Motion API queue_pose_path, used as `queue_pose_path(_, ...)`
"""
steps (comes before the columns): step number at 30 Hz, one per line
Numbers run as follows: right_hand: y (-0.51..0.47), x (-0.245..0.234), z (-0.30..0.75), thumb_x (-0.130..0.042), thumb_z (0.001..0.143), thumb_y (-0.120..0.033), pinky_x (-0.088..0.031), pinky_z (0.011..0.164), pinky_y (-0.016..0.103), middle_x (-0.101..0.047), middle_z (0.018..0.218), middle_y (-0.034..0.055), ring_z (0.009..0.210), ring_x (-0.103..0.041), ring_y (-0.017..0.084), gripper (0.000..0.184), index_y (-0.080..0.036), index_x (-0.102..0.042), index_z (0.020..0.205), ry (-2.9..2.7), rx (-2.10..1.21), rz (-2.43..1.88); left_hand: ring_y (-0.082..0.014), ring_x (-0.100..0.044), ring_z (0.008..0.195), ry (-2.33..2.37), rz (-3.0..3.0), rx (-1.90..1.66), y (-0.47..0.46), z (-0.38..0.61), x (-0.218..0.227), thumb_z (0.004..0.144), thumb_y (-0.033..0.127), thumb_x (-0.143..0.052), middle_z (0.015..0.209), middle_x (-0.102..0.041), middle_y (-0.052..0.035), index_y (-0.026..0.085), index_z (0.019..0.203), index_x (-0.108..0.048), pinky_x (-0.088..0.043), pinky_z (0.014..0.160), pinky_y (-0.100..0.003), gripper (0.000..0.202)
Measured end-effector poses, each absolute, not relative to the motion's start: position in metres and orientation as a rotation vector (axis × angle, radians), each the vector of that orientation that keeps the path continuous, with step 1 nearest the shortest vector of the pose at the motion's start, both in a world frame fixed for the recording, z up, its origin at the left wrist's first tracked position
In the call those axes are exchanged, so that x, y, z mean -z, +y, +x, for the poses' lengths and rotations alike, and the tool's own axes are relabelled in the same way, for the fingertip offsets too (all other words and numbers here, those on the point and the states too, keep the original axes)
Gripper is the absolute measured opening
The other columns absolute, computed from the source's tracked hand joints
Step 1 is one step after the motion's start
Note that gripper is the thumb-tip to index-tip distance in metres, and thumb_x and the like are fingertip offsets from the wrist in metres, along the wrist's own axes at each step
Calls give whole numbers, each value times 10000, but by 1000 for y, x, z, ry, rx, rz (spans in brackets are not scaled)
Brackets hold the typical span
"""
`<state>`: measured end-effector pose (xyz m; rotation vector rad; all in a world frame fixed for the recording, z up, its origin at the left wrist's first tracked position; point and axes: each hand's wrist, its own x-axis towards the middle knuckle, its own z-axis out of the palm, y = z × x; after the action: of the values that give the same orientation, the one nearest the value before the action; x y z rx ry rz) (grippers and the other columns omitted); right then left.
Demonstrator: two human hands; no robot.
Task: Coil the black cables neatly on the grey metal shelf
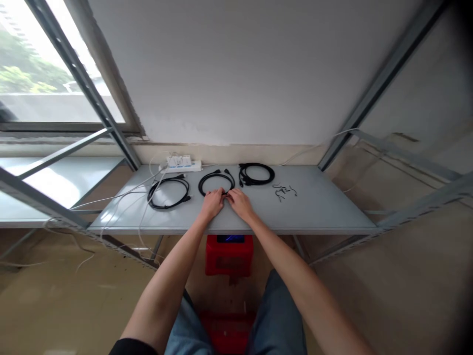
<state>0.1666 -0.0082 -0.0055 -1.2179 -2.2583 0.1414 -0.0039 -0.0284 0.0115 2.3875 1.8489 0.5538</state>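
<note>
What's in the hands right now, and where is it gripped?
The middle cable: left hand and right hand grip the coil's near side, fingertips close together.

Black cable coil, midway along the shelf: near side partly hidden by left hand and right hand; anything between their fingers too small for me to tell. Short dark strips, right of centre: material and count unclear. Power strip, back left: sockets partly covered. Dark panel: cut off by the front edge. Window: cut off, greenery blurred.
</note>
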Motion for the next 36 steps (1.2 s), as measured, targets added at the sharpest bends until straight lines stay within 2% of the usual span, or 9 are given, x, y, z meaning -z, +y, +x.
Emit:
queue_pose_path(17,-15,-1,166,-587,1029,-149,-477,870,319,-681,1034,73,1038,-587,229,128,-213,-696,1011,-2256,-94,-1252,-306,-698,1135,1835,2399,-580,-27,-4,-10,1083,272,-425,1197,-765,-141,210,1194,-628,-440,980,-426,240)
queue_pose_path(24,-14,-4,165,-569,1036,-143,-482,866,320,-668,1061,85,1051,-594,232,169,-214,-722,1030,-2264,-63,-1276,-323,-724,1068,1834,2368,-637,-25,-3,-11,999,268,-538,1083,-790,-112,219,1161,-647,-452,951,-428,201)
queue_pose_path(29,-11,-1,164,-569,1034,-136,-482,864,314,-667,1058,78,1054,-598,226,167,-211,-718,1031,-2277,-88,-1269,-324,-725,1081,1836,2349,-652,-23,-3,-9,965,261,-576,1099,-795,-105,227,1168,-658,-455,964,-427,222)
queue_pose_path(36,-10,1,165,-551,1044,-135,-489,856,318,-665,1054,77,1068,-598,232,174,-220,-702,1028,-2226,-74,-1267,-312,-715,1117,1801,2376,-616,-23,-5,-10,1016,274,-526,1162,-788,-111,235,1207,-646,-457,972,-423,229)
